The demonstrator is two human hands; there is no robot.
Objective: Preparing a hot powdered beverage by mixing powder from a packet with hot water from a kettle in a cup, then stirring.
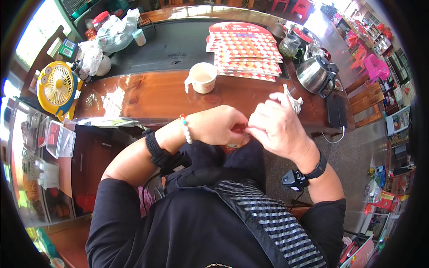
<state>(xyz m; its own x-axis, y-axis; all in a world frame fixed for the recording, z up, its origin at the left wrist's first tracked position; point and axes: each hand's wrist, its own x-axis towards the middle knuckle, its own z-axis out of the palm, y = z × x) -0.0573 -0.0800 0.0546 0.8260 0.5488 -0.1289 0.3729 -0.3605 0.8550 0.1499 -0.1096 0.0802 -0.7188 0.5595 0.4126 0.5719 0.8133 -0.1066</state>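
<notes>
My left hand (216,124) is curled around a small red packet (238,128), most of which the fingers hide. The thumb and fingers of my right hand (276,129) pinch together at the packet's right edge. Both hands are over my lap, near the front edge of the wooden table (154,97). Beyond them, a cream-coloured plastic mug (203,78) stands upright on the table with its handle to the left. Crumpled white tissue (295,103) lies just past my right hand.
A stack of red-and-white patterned paper pieces (248,53) lies behind the mug. To the right are a steel kettle (313,73), a glass teapot (290,47) and a black power bank (336,112) with a white cable. A yellow fan (57,85) stands left, near plastic bags (115,33).
</notes>
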